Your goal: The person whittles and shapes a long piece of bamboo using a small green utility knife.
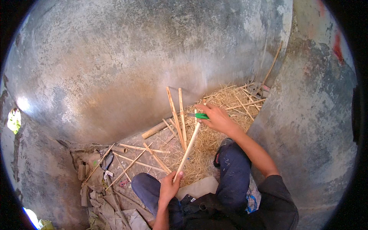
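Observation:
A pale split bamboo strip [188,151] slants up and away from my lap. My left hand [169,188] is closed around its near end, beside my left knee. Close to the strip's far end, my right hand [217,118] grips a knife with a green handle [202,116]. The knife's short dark blade [191,114] points left, by the strip; whether it touches the strip I cannot tell. Two more bamboo strips [181,111] [174,111] lean up against the wall just left of the knife.
A heap of thin shavings [226,100] covers the floor ahead and right. Several bamboo sticks [132,167] and a thick bamboo piece [154,130] lie to the left. Crumpled cloth [105,209] lies near left. Stained walls [115,65] enclose the corner; a thin stick [273,63] leans at the right.

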Action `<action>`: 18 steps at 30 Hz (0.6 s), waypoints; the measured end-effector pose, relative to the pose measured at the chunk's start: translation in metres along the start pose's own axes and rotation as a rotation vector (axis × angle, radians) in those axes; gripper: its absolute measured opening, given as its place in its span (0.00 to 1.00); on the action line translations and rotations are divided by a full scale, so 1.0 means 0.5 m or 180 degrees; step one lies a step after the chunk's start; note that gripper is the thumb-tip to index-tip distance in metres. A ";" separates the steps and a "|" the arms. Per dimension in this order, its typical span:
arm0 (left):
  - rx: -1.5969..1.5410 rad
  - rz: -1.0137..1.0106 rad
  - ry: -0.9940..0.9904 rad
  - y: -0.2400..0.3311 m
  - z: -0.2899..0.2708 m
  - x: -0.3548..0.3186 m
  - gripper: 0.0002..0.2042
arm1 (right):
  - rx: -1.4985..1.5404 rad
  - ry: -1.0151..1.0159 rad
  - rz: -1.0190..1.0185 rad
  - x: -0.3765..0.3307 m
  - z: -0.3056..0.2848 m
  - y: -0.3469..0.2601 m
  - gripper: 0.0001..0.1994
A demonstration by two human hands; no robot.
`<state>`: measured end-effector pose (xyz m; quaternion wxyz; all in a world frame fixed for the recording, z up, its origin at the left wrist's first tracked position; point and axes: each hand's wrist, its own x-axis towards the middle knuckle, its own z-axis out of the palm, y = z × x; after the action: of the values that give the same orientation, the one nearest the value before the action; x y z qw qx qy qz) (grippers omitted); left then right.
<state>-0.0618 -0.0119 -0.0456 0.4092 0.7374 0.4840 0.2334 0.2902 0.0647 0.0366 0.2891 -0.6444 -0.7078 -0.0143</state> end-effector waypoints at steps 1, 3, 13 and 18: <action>0.0034 -0.0051 0.0043 0.001 0.000 0.000 0.22 | 0.0031 0.0101 -0.0004 0.003 0.019 -0.001 0.28; 0.0001 -0.0125 0.0094 0.006 -0.001 -0.002 0.22 | -0.0140 0.0031 0.0137 0.002 0.050 -0.001 0.28; 0.0377 -0.0175 0.0362 0.000 0.001 -0.001 0.22 | 0.0617 -0.0105 0.0059 0.024 0.139 0.001 0.21; 0.0324 -0.0173 0.0402 0.005 -0.004 -0.001 0.21 | 0.0866 -0.0001 0.0078 0.034 0.144 0.006 0.18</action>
<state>-0.0618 -0.0121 -0.0424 0.3461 0.7277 0.5399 0.2432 0.2649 0.1087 -0.0172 0.3739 -0.6078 -0.6953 0.0855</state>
